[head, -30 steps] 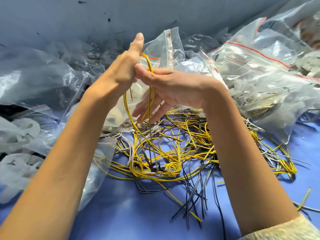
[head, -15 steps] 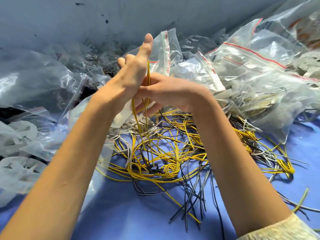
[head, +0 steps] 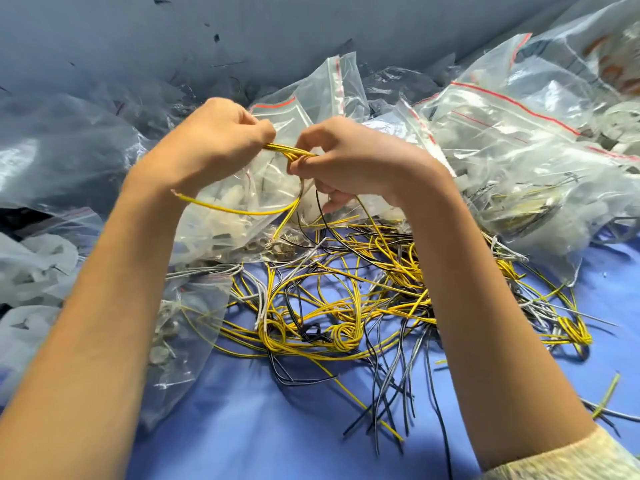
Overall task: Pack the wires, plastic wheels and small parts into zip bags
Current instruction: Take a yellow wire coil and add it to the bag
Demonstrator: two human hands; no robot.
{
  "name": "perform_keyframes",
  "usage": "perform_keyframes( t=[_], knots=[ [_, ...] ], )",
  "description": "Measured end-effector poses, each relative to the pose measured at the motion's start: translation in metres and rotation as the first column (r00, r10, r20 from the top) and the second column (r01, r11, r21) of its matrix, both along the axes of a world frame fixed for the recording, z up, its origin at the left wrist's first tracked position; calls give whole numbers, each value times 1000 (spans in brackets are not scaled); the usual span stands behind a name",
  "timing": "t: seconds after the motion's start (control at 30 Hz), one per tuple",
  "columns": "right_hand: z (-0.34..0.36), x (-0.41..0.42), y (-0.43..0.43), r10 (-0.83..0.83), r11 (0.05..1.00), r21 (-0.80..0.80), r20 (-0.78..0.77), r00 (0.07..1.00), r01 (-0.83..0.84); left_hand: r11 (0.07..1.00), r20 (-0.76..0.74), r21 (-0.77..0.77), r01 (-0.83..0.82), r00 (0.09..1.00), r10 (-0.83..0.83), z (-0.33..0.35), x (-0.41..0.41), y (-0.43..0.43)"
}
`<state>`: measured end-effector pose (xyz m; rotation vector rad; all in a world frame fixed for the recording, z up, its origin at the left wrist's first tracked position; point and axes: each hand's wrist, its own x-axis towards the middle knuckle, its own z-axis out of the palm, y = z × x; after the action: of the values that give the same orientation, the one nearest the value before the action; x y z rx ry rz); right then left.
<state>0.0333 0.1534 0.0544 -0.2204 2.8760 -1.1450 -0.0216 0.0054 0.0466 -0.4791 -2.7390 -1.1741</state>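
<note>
Both hands are raised above a tangle of yellow, black and white wires [head: 346,306] on a blue surface. My left hand [head: 214,140] and my right hand [head: 349,161] each grip one end of a short bundle of yellow wires [head: 287,151] stretched between them. A loose yellow strand [head: 242,210] loops down from the bundle, and a black strand hangs under the right hand. Behind the hands lies a clear zip bag [head: 242,216] holding white plastic parts.
Clear zip bags with red seal lines [head: 512,133] are heaped at the back and right, some holding wires and white parts. More bags with white plastic wheels [head: 31,265] lie at the left. A grey wall [head: 242,36] rises behind. Bare blue surface [head: 259,427] lies in front.
The hands have dropped from an upright pose and turned; the yellow wires, held vertically before, now run level between two closed fists. The camera view has shifted slightly.
</note>
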Motion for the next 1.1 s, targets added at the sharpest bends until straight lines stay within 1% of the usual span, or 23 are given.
perform_keyframes(
  t=[0.13,0.23,0.33,0.47,0.6,0.67,0.8,0.9,0.97,1.03,1.1],
  knots=[
    [1,-2,5,-48,994,97,-66,997,55,985,-51,-175,12,998,-22,-1,0,2],
    [3,-3,10,-72,988,129,-124,990,88,974,-55,-228,8,998,-21,-3,0,2],
    [6,0,14,-28,997,67,-172,985,40,962,-78,-271,11,996,-33,-2,4,0],
    [10,5,12,50,996,78,-179,983,-36,955,-117,-294,34,991,-71,0,8,3],
    [9,4,11,13,999,39,-147,989,-7,970,-165,-241,40,983,-82,4,13,4],
    [7,1,10,-13,998,56,-135,991,21,976,-158,-211,55,983,-89,7,15,4],
    [3,-1,11,2,999,53,-101,995,3,981,-139,-173,90,984,-115,10,20,4],
    [3,-4,12,7,1000,-10,-202,979,-9,977,-96,-135,167,979,-180,13,22,0],
    [3,-6,12,-1,996,-87,-275,961,-24,971,-77,-97,217,971,-225,16,23,-4],
    [2,-9,11,14,984,-164,-313,950,-69,973,-91,-46,224,969,-228,20,23,-6],
    [-1,-10,7,59,984,-140,-341,938,-113,982,-145,-27,189,971,-191,21,21,-6]
  ],
)
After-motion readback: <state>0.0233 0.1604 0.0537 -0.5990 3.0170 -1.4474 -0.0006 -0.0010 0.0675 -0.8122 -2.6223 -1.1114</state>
